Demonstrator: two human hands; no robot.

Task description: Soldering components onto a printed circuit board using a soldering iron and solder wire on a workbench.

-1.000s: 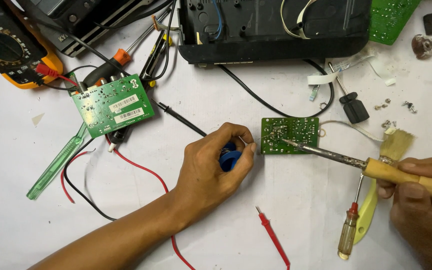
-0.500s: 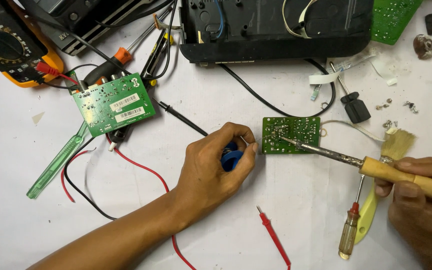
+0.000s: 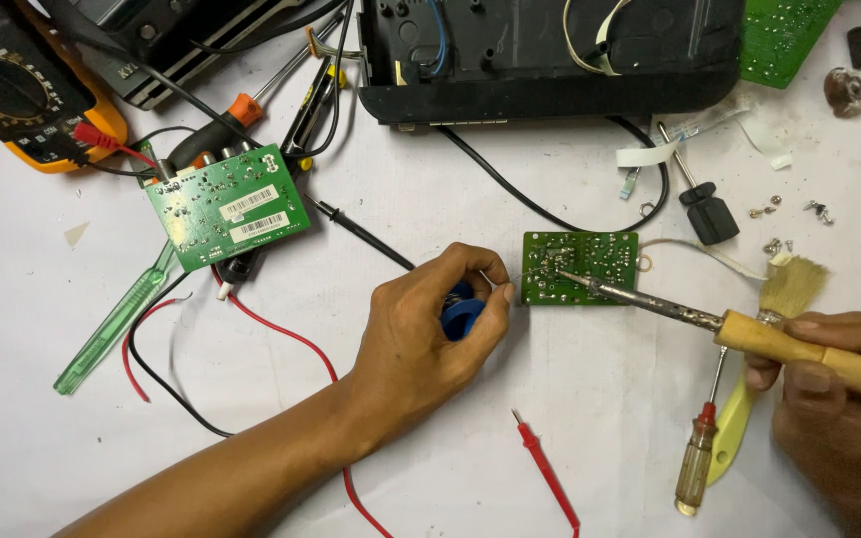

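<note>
My right hand grips the wooden handle of a soldering iron, whose metal tip rests on a small green circuit board at the table's middle. My left hand is closed around a blue spool, with its fingertips pinching a thin wire toward the board's left edge. The board lies flat on the white table cover.
A black device casing lies open at the back. A second green board, a multimeter, red probe, screwdrivers, a brush and loose screws lie around.
The iron's tip stays on the small board and both hands hold their places; only a slight shift of the view.
</note>
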